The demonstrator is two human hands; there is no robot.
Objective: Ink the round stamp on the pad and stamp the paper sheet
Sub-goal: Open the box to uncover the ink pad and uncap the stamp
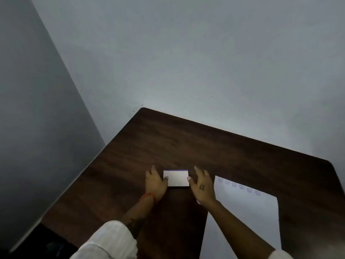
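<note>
A small white box with a purple far edge, the ink pad (177, 178), lies closed on the dark wooden table (186, 146). My left hand (155, 182) touches its left side, thumb on the lid. My right hand (202, 186) touches its right side with the thumb, fingers spread apart. A white paper sheet (246, 212) lies to the right, partly under my right forearm, with a row of several faint round purple stamp marks along its far edge. The round stamp is not visible.
The table stands in a corner, with pale walls (186, 53) behind and to the left. The table's left edge drops off to a dark floor (46, 240). White sleeves cover my upper forearms.
</note>
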